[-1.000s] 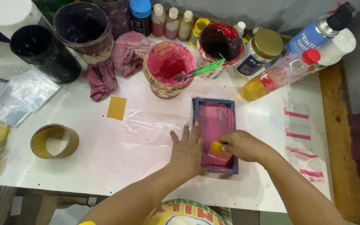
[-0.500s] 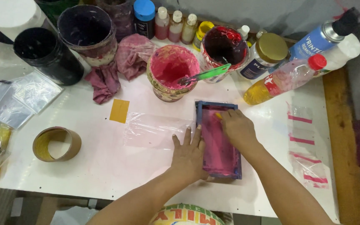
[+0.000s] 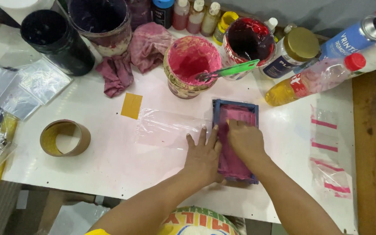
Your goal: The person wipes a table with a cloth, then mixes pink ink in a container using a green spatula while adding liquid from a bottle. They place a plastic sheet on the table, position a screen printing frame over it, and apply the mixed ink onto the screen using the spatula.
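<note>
Right hand (image 3: 245,140) is pressing, fingers curled, across the pink-stained blue frame (image 3: 235,140); left hand (image 3: 203,156), fingers spread flat, is bracing its 9 o'clock edge on the tabletop (image 3: 109,161); next move likely needs steady pressure

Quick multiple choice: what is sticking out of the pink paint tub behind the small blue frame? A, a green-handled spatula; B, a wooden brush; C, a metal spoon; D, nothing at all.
A: a green-handled spatula rests in the pink paint tub, its handle pointing right over the rim, just behind the small blue frame where the right hand presses down.
</note>
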